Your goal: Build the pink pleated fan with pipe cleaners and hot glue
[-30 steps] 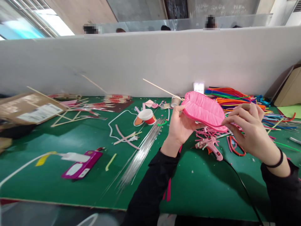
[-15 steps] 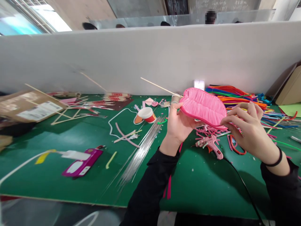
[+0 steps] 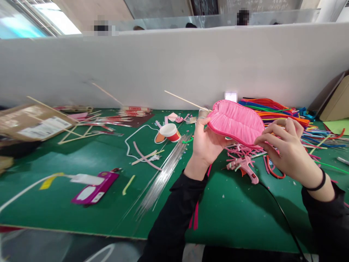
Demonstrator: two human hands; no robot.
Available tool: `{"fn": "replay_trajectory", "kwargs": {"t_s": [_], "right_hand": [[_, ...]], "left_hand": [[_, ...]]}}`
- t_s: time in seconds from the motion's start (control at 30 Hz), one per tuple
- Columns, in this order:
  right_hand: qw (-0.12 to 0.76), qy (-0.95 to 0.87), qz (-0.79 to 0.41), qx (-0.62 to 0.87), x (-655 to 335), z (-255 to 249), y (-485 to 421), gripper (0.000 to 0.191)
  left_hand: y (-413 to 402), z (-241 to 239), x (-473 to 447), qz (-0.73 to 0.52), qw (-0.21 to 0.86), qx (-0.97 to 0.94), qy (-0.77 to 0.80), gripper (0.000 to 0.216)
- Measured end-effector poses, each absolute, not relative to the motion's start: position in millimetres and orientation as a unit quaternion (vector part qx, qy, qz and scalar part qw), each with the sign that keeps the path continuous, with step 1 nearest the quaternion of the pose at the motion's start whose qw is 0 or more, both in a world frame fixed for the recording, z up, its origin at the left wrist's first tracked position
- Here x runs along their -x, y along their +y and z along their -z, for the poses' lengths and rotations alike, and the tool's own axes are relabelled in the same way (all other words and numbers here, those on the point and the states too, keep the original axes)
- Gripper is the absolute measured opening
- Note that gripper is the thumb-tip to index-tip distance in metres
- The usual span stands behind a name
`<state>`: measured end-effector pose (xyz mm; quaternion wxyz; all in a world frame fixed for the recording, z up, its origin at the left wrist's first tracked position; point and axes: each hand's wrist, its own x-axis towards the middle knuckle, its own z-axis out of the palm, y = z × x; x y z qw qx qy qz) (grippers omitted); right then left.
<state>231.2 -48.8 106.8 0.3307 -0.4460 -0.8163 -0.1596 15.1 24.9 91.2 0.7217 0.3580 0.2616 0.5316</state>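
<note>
A pink oval piece [image 3: 236, 122], gathered like a petal with a fuzzy darker rim, is held up above the table between both hands. My left hand [image 3: 205, 147] grips its left end, thumb at the near edge and the other fingers partly hidden beneath. At the lower right rim, my right hand [image 3: 286, 142] pinches the edge between thumb and fingertips. A thin wooden stick [image 3: 187, 100] points up and left; its lower end meets the petal's left end, and whether it is attached I cannot tell. Below the petal lies a pink hot glue gun [image 3: 244, 168] with a black cord.
Coloured pipe cleaners [image 3: 275, 109] are heaped at the back right. Thin metal wires [image 3: 165, 178] lie left of my forearm. A paper cup [image 3: 170, 132], a purple device [image 3: 95, 187] with a white cable, and a cardboard box [image 3: 35, 122] are farther left. A white partition [image 3: 152, 69] stands behind.
The pink petal has tilted slightly, its right end a little farther right. Both hands keep their hold on it, and my right hand has shifted slightly left along the rim.
</note>
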Motion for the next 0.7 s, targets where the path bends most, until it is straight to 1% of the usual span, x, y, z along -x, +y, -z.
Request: {"fn": "replay_trajectory", "kwargs": {"t_s": [0.13,0.3,0.57,0.7], "right_hand": [[0.329,-0.816,0.156,0.449,-232.2,-105.4,-48.0,0.016],[0.321,-0.815,0.153,0.458,-232.6,-104.5,-47.6,0.022],[0.323,-0.815,0.156,0.456,-229.2,-105.8,-49.0,0.018],[0.32,-0.813,0.161,0.459,-230.4,-105.5,-48.6,0.021]], "left_hand": [[25.2,-91.2,-14.9,-0.533,0.733,-0.333,0.26,0.033],[24.5,-92.2,-15.1,-0.535,0.745,-0.301,0.26,0.032],[23.1,-95.7,-17.6,-0.552,0.727,-0.313,0.263,0.029],[21.8,-96.4,-17.1,-0.546,0.721,-0.332,0.267,0.031]]}}
